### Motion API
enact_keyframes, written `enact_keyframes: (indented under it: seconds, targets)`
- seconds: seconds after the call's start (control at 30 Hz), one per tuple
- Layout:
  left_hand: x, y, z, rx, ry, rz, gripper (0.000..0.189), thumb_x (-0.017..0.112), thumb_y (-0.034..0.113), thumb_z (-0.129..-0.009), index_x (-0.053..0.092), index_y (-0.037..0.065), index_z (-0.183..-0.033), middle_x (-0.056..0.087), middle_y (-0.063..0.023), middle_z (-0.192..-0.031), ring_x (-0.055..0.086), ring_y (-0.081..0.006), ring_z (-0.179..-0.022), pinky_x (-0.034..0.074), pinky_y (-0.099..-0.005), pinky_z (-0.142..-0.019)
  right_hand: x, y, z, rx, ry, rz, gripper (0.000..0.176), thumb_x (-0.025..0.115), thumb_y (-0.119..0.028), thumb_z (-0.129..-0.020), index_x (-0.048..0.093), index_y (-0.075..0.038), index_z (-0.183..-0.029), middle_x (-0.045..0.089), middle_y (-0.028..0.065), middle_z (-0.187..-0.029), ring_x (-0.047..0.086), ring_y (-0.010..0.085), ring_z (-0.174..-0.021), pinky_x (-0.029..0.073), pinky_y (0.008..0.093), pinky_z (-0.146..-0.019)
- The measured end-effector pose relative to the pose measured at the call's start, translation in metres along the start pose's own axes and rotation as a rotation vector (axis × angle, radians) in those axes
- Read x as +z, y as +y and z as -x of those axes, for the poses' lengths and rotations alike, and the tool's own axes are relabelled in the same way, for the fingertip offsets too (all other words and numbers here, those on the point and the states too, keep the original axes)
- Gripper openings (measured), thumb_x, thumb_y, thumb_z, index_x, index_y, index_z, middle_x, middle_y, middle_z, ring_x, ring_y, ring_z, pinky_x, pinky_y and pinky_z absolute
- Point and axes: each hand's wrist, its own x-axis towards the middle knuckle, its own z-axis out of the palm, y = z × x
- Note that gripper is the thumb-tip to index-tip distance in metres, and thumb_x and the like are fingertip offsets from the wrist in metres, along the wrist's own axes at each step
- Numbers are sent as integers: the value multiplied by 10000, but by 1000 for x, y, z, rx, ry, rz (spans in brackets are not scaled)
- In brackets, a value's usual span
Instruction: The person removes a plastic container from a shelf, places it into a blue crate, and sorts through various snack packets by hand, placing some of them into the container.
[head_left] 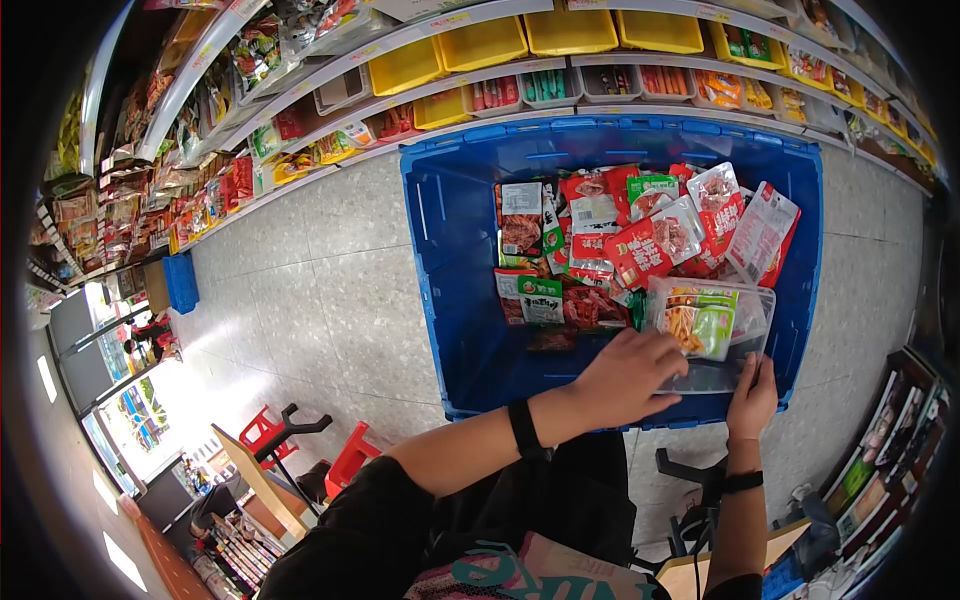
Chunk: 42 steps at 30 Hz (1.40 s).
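Clear plastic box sits at the near right corner of the blue crate, over its inside, with a green-and-white packet lying in it. The right hand is clamped on the box at its near right edge, beside the crate's near right corner, thumb up at the rim. The left hand reaches over the near side of the crate to the box's left part, fingers loosely bent beside the green-and-white packet; whether they are closed on it I cannot tell. A black wristband circles the left wrist, just short of the crate's near side. Inside the crate, a heap of red packets and others with green or clear parts spreads across the middle and far right, overlapping at various angles. One pale-backed packet leans near the crate's right wall, just beyond the box. Past the far side of the crate runs a shelf with yellow bins and rows of packaged goods. Well to the left of the crate, a small blue bin stands on the tiled floor; toward its near left are red stools.
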Motion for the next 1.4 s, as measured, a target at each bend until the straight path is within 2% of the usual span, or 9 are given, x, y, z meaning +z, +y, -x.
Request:
enact_keyframes:
  seconds: [0.17,0.27,0.33,0.47,0.53,0.67,0.83,1.03,1.4]
  targets:
    - [-20,-47,-9,-380,297,216,262,688,70,-879,583,50,-1119,594,-155,-1058,647,-312,-938,512,-423,-854,1,1,0,33,-11,-37,256,504,-277,-1054,631,-56,-1066,733,106,-868,705,275,-723,533,385,-645]
    - [-7,-140,1,-503,477,19,450,676,68,-847,514,35,-1266,539,-232,-1227,514,-412,-1197,444,-464,-1018,2,0,0,20,-4,-45,262,502,-281,-1055,632,-54,-1068,736,104,-872,709,265,-722,537,370,-642]
    - [-5,-181,10,-826,490,-99,548,710,155,-844,480,8,-1318,492,-226,-1344,467,-403,-1286,424,-461,-1071,0,-3,0,22,-9,-78,263,502,-279,-1055,633,-51,-1072,739,101,-880,712,250,-723,543,357,-645]
    - [-1,-239,33,-1261,357,-80,637,716,273,-864,440,-23,-1355,447,-215,-1419,456,-396,-1316,415,-456,-1100,-1,-5,0,18,-8,-75,261,503,-274,-1055,631,-47,-1075,740,103,-885,715,241,-725,546,349,-648]
    - [-3,-252,39,-1441,63,-115,653,680,372,-893,435,18,-1383,456,-211,-1438,436,-384,-1352,422,-459,-1096,-3,-6,-1,28,-18,-52,256,507,-268,-1053,633,-46,-1068,740,106,-891,717,249,-732,546,356,-654]
    - [-3,-251,43,-1402,-10,-275,642,668,393,-903,435,64,-1402,491,-197,-1415,473,-370,-1333,442,-450,-1074,0,0,0,48,-34,-67,250,511,-262,-1051,633,-44,-1065,741,107,-898,717,256,-741,544,363,-662]
    - [-7,-248,43,-1296,-382,-239,766,716,425,-863,371,133,-1481,513,-194,-1406,530,-387,-1287,456,-520,-1022,2,2,-1,42,-27,-70,249,509,-259,-1052,628,-41,-1075,741,110,-893,715,263,-758,541,365,-673]
    - [7,-231,47,-1320,-203,-255,860,723,410,-853,252,201,-1542,348,-197,-1510,471,-417,-1320,414,-525,-1055,-2,-5,0,43,-36,-58,255,505,-262,-1055,629,-40,-1080,743,104,-891,712,240,-721,544,345,-656]
    - [4,-252,37,-1157,-67,-347,894,841,338,-768,299,146,-1453,234,-251,-1537,401,-451,-1347,397,-464,-1104,-2,-3,0,33,-35,-53,260,502,-261,-1057,630,-38,-1097,744,106,-903,710,231,-710,544,345,-651]
